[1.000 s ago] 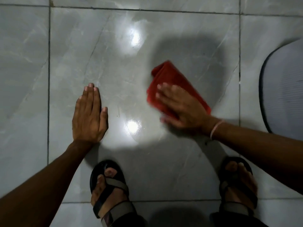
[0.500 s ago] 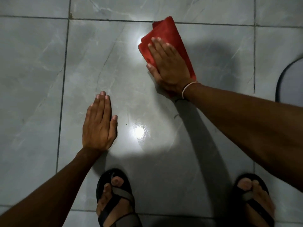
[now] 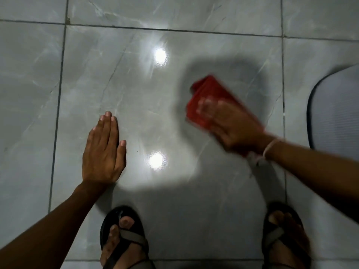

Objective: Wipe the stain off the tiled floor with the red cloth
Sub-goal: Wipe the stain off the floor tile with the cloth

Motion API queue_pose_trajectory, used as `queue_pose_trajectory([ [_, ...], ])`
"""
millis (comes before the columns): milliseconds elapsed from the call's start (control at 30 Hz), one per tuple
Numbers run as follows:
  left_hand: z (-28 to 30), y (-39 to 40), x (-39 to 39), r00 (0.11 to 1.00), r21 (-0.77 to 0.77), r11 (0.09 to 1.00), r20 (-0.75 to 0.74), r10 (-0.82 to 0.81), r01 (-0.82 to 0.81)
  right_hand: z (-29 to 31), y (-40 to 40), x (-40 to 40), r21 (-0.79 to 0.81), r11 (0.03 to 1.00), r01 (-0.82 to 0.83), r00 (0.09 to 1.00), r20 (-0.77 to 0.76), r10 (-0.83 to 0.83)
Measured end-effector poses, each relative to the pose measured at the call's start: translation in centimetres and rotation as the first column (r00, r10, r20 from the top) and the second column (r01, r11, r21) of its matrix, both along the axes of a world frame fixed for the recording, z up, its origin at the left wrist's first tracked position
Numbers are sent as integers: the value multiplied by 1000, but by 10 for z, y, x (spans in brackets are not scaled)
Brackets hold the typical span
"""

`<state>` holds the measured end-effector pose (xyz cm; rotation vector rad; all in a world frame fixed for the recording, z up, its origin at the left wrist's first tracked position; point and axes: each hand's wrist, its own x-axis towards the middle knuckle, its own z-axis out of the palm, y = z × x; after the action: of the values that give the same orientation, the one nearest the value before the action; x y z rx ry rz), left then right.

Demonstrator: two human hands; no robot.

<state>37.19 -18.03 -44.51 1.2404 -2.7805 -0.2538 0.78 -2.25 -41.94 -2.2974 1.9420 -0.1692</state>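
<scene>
The folded red cloth lies on the glossy grey tiled floor, right of the tile's middle. My right hand presses flat on top of the cloth and is blurred with motion. My left hand rests palm down on the same tile, fingers together, holding nothing. I cannot make out a distinct stain; a tiny dark speck sits beside my left thumb.
My two feet in dark sandals stand at the near edge of the tile. A grey mat with a dark border lies at the right edge. Two bright light reflections shine on the tile.
My right hand has dragged the red cloth back from the tile's far edge toward me and to the right. The left hand stays planted on the floor.
</scene>
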Motion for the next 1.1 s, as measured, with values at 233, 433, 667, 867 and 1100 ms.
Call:
queue_pose_trajectory([
  [233, 0, 2, 0, 1000, 9, 1000, 24, 15, -15, 5, -141, -34, -38, 900, 434, 899, -39, -435],
  [433, 1, 3, 1, 1000, -3, 1000, 12, 4, -4, 12, -147, 53, 53, 990, 128, 991, -39, -126],
  [667, -2, 1, 2, 1000, -23, 1000, 7, 4, -4, 8, 88, 140, 181, 965, -188, 978, 131, 166],
  [867, -2, 1, 2, 1000, -39, 999, -1, -6, 6, -5, 79, 119, 103, 906, -410, 900, 211, 383],
  [1100, -1, 1, 2, 1000, -34, 999, 3, -15, 15, 3, -72, -26, -21, 987, 159, 986, -42, -160],
])
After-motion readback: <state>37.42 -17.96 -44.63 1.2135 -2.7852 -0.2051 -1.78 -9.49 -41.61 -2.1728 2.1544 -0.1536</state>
